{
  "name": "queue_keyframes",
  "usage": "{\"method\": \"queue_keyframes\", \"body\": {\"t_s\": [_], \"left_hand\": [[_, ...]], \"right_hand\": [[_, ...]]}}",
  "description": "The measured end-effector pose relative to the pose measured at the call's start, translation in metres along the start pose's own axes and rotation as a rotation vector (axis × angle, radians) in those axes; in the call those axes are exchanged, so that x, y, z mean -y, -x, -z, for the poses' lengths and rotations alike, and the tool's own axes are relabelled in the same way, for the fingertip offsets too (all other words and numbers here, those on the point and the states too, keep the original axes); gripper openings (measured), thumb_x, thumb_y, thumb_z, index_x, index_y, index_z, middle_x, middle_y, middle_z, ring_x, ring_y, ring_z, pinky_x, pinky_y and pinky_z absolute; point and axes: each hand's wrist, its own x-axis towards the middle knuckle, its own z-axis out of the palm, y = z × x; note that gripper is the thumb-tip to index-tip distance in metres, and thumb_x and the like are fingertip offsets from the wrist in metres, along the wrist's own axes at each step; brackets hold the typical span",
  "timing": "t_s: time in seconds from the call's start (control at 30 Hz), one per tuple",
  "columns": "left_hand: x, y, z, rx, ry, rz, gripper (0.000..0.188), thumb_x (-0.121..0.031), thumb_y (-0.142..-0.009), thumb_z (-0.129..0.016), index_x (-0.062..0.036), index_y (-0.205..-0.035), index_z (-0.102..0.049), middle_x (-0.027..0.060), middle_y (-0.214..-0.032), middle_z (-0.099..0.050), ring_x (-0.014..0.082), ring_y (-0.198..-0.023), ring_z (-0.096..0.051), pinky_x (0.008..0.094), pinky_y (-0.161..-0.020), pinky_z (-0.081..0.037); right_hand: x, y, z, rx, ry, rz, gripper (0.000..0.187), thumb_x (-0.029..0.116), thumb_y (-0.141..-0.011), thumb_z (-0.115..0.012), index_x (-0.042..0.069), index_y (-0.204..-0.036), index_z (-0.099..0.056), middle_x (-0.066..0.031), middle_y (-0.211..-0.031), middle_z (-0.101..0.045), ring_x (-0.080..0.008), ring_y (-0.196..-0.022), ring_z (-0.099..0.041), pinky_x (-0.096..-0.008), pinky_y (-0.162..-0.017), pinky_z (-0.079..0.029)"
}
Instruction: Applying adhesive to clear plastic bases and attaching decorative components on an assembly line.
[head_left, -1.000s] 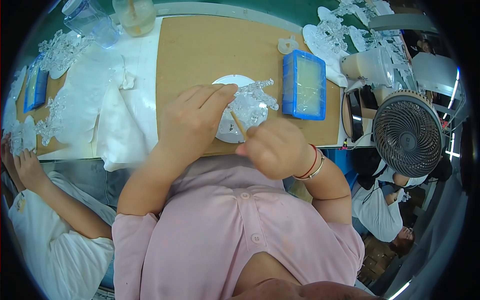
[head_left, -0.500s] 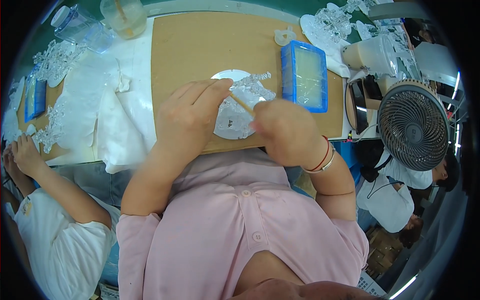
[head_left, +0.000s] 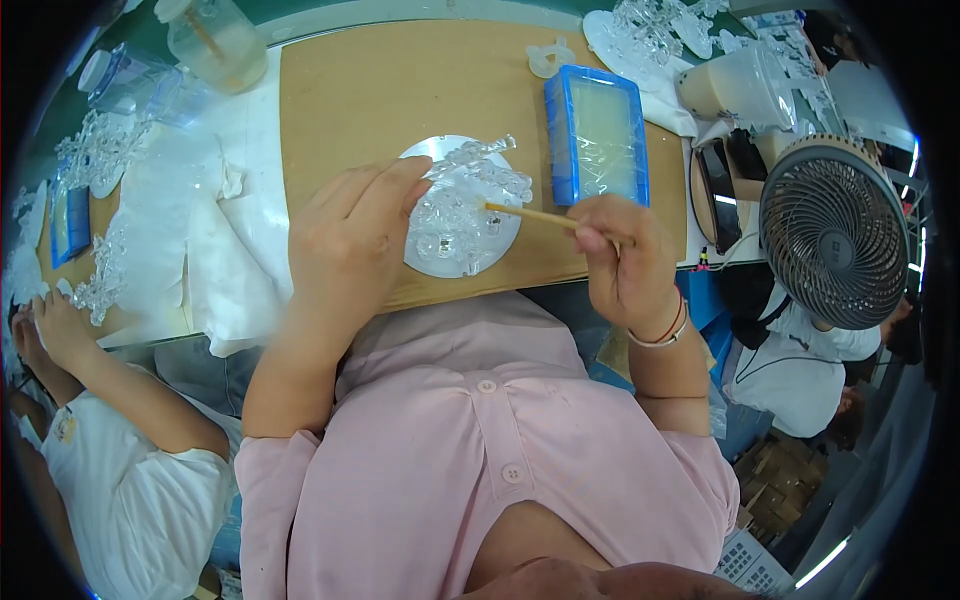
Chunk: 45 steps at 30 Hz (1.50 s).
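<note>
A round white disc [head_left: 490,255] lies on the brown board in front of me, heaped with clear plastic pieces [head_left: 445,215]. My left hand [head_left: 350,235] reaches over the disc's left edge, its fingers bent and pressed together at the pieces. What they pinch is hidden behind them. Between the thumb and fingers of my right hand [head_left: 628,255] is a thin wooden stick [head_left: 535,214]. It slants slightly, and its tip meets the clear pieces near the disc's middle.
A blue-rimmed box [head_left: 600,135] stands right of the disc, with a clear ring-shaped piece [head_left: 550,58] behind it. Farther right are a cup [head_left: 735,88], a phone [head_left: 716,195] and a fan [head_left: 830,235]. White cloth [head_left: 230,270], bottles and a co-worker's hands [head_left: 60,325] are at left.
My right hand has drawn back to the right, away from my left hand. The stick has swung from steep to nearly level. The whole scene has shifted slightly leftward.
</note>
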Motion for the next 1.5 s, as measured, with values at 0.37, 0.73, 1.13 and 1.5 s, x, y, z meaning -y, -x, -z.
{"method": "queue_keyframes", "body": {"t_s": [0.37,0.73,1.13,1.5], "left_hand": [[-0.003,-0.004,-0.001,-0.004,-0.016,0.012,0.018,-0.002,-0.074,-0.071,-0.0056,-0.092,-0.067,0.0084,-0.078,-0.066,0.0234,-0.07,-0.063,0.0316,-0.06,-0.049],[-0.004,-0.002,-0.001,-0.002,-0.035,0.071,0.016,-0.002,-0.075,-0.073,-0.0039,-0.089,-0.066,0.009,-0.083,-0.068,0.0241,-0.073,-0.065,0.0302,-0.063,-0.05],[-0.008,0.008,-0.001,-0.034,-0.042,0.104,0.016,-0.004,-0.076,-0.074,-0.0041,-0.09,-0.067,0.0096,-0.083,-0.068,0.023,-0.073,-0.065,0.0288,-0.064,-0.05],[-0.005,0.016,0.011,-0.018,-0.041,0.143,0.026,-0.003,-0.073,-0.076,-0.003,-0.097,-0.066,0.0097,-0.088,-0.069,0.0229,-0.078,-0.066,0.03,-0.071,-0.051]], "right_hand": [[-0.028,0.001,0.019,-0.002,-0.154,-0.287,0.009,0.009,-0.096,-0.05,0.001,-0.101,-0.046,-0.0114,-0.085,-0.062,-0.0109,-0.065,-0.058,-0.0202,-0.057,-0.047],[-0.016,0.04,0.02,-0.043,-0.106,0.054,0.016,-0.003,-0.088,-0.054,0.003,-0.102,-0.047,-0.0154,-0.081,-0.06,-0.027,-0.063,-0.06,-0.0347,-0.057,-0.048],[0.004,0.05,0.01,0.018,-0.152,0.112,0.031,-0.008,-0.073,-0.06,0.003,-0.099,-0.048,-0.0145,-0.079,-0.06,-0.0261,-0.056,-0.054,-0.0335,-0.049,-0.043],[-0.003,0.051,0.004,-0.113,-0.121,0.077,0.021,-0.005,-0.082,-0.058,0.002,-0.1,-0.048,-0.0133,-0.078,-0.059,-0.0279,-0.061,-0.059,-0.033,-0.053,-0.046]]}}
